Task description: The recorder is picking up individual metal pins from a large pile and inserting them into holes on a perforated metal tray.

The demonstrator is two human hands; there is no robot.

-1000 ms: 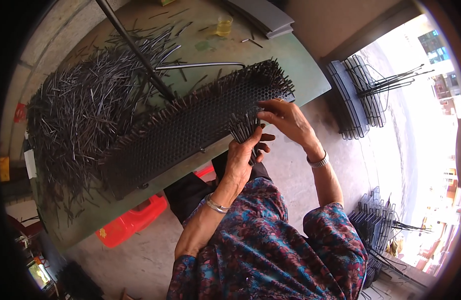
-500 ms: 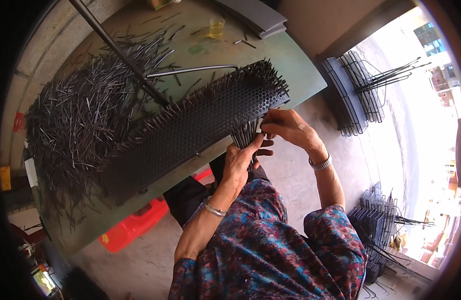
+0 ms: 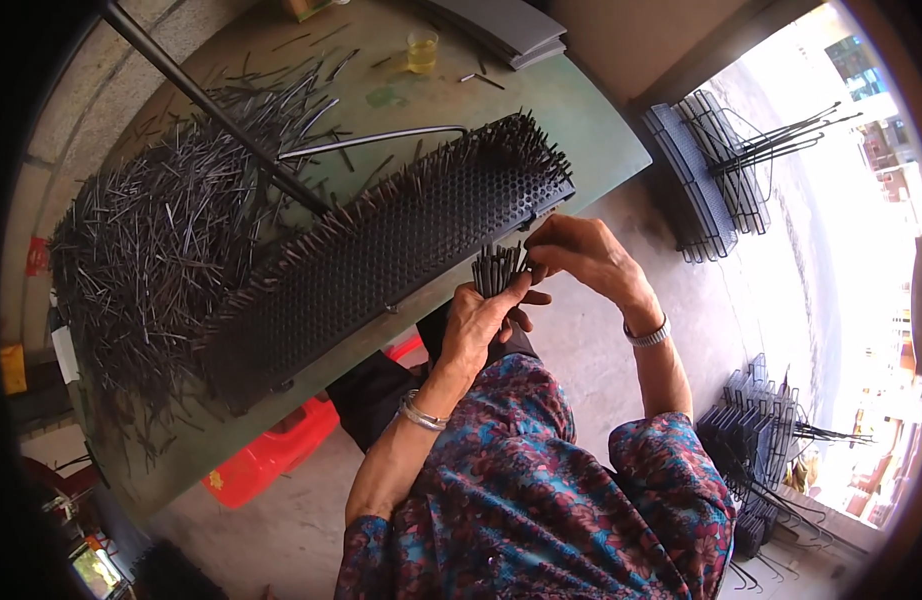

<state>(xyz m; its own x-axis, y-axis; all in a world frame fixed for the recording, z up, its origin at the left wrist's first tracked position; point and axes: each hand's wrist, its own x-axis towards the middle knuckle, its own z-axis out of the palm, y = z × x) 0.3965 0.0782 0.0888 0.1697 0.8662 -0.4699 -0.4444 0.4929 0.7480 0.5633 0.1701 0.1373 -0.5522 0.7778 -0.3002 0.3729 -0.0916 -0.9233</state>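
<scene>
Head view: left hand (image 3: 478, 322) clamps one rod bundle (image 3: 495, 270); right hand (image 3: 589, 256), hold unclear.

My left hand (image 3: 478, 322) held a bundle of dark sticks (image 3: 495, 268), their tops poking up past my thumb. My right hand (image 3: 586, 255) bent in just beside those tops, its grip too hidden to make out. A black board (image 3: 361, 270) full of holes lay along the near edge of the table (image 3: 603, 135), with sticks standing along its far side. Left of it spread a heap of loose sticks (image 3: 171, 225); farther back stood a cup (image 3: 422, 53) of yellow liquid.
</scene>
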